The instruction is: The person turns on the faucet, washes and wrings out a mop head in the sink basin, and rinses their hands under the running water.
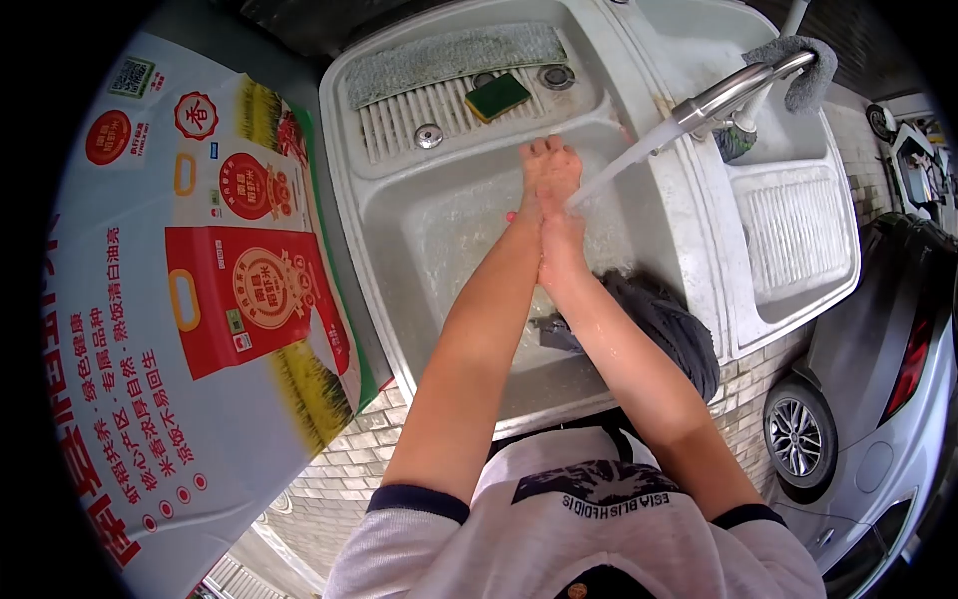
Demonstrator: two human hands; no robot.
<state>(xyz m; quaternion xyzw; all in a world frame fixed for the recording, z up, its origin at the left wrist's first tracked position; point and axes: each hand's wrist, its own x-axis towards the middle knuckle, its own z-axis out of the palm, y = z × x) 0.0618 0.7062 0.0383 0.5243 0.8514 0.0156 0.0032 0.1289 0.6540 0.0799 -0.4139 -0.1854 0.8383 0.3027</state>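
Under the faucet [689, 113], my hands meet in a stream of running water over the sink basin [399, 250]. My left hand [547, 165] is farther forward, its fingers bent down together so that mostly knuckles show. My right hand [562, 238] lies against the back of it near the wrist, closed around it as far as I can see. A small pink spot [511, 216] shows beside the left wrist; I cannot tell what it is. Wet dark cloth [664, 324] is bunched in the basin's right side, beneath my right forearm.
A green and yellow sponge [497, 97] lies on the ribbed washboard, near a grey cloth [459, 65]. A second sink [798, 230] adjoins at right. A printed rice banner [200, 280] stands at left. A parked silver car [878, 429] is at lower right.
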